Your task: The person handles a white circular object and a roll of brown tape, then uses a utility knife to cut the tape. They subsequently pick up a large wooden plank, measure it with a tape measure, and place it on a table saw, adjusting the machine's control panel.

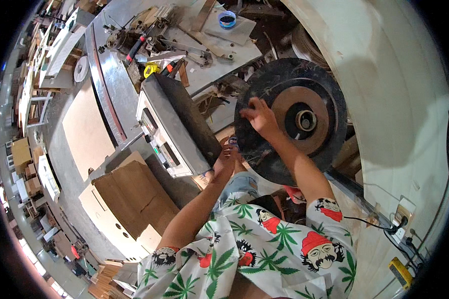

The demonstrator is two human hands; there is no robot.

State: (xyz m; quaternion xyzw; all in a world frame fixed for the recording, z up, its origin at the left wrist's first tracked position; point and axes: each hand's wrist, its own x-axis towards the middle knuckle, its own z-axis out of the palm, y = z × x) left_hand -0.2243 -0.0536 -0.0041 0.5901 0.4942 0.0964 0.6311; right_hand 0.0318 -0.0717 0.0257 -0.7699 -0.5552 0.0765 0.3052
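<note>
My right hand [261, 118] is over a large round black disc [254, 144] with a brown ring and a pale hub. Its fingers are loosely bent and apart, and nothing shows in them. Low at the near corner of a dark grey box [182, 117] is my left hand [228, 155]. Those fingers are curled together; what they grip, if anything, is hidden. On the left side the box carries a white panel [159, 142] with dark slots and a small green light.
Behind the box, a metal worktop [219, 55] bears tools, a yellow tape measure [151, 69] and a small blue tub [227, 20]. An opened cardboard box [134, 199] lies at the left. A pale panel [399, 74] rises at the right, above a socket with cables [403, 219].
</note>
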